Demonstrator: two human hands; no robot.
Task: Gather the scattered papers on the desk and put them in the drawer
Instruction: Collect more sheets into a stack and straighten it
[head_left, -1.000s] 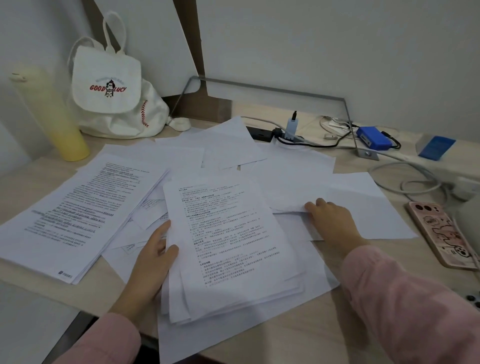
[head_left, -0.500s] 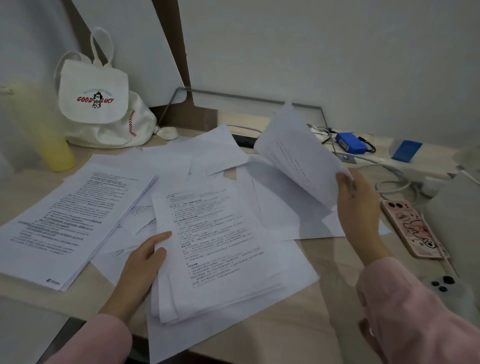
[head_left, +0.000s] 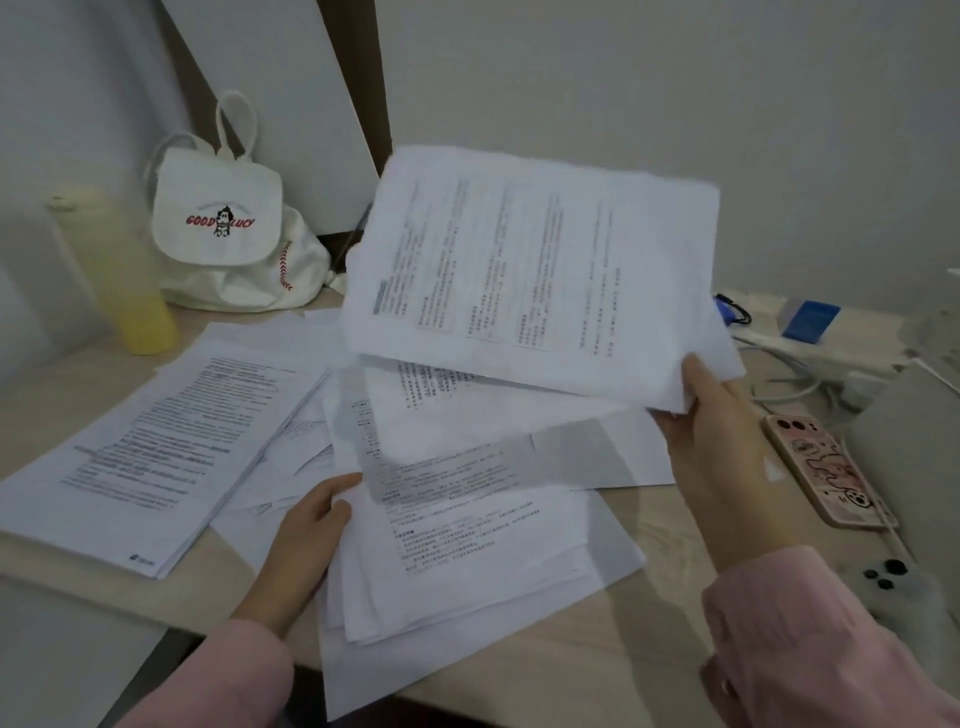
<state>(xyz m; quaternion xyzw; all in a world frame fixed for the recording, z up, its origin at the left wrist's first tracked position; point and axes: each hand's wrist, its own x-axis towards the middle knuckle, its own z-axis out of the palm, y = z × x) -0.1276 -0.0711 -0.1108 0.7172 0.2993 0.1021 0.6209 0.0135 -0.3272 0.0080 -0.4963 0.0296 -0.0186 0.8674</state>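
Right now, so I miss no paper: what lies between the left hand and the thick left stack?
Head view: loose sheets lie there, partly under the thick stack; left hand grips the middle pile, right hand holds lifted sheets.

Left sleeve (head_left: 223, 680): long, soft pink fabric, plain, with the cuff ending at the wrist just behind the left hand (head_left: 306, 530). Right sleeve (head_left: 810, 644): same pink, looser cut, creased folds bunched at the cuff just behind the right hand (head_left: 722, 452). Both hands bare.
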